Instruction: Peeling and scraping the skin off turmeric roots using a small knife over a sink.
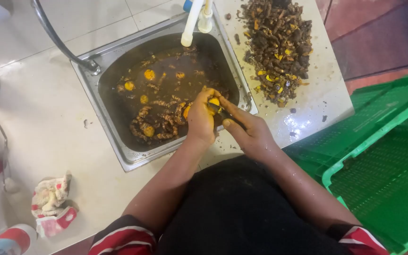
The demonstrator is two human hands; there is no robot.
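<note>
Here, left hand (200, 120) gripping yellow root (214, 101), right hand (251, 132) holding knife (225, 114), over sink rim (166, 153)

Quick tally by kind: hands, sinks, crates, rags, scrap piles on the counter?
Hands: 2, left hand and right hand, both on one yellow root piece
Steel sink: 1
Green plastic crates: 2, nested
Rags: 1
Pile of dark peelings: 1
Total: 7, not counting the root piece
</note>
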